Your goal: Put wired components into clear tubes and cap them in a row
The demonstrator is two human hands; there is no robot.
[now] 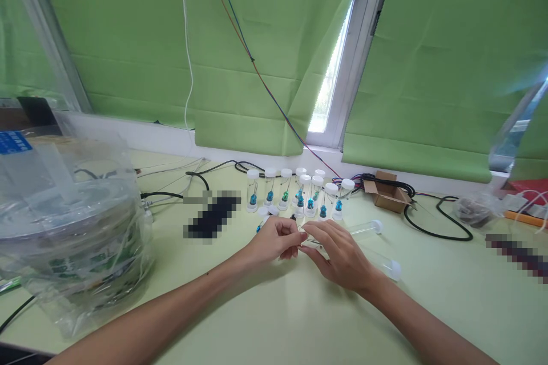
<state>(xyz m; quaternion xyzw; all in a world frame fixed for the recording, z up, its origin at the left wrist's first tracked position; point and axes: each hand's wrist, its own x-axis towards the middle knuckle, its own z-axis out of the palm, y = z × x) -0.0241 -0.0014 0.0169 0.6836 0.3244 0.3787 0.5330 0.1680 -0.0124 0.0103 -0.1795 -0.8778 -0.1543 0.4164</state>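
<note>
My left hand is closed, thumb and fingers pinched on something thin that I cannot make out. Touching it at the fingertips is my right hand, its thumb and fingers bent round the same small, thin item. Just beyond both hands stand several clear tubes with white caps, holding small blue or green pieces on thin stems. A blue piece and loose white caps lie beside my left hand. Right of my right hand, two clear tubes lie on the pale green table.
A large plastic-wrapped stack fills the left side. Behind are black cables and an open cardboard box. A black cable loop and a plastic bag lie to the right, below green blinds.
</note>
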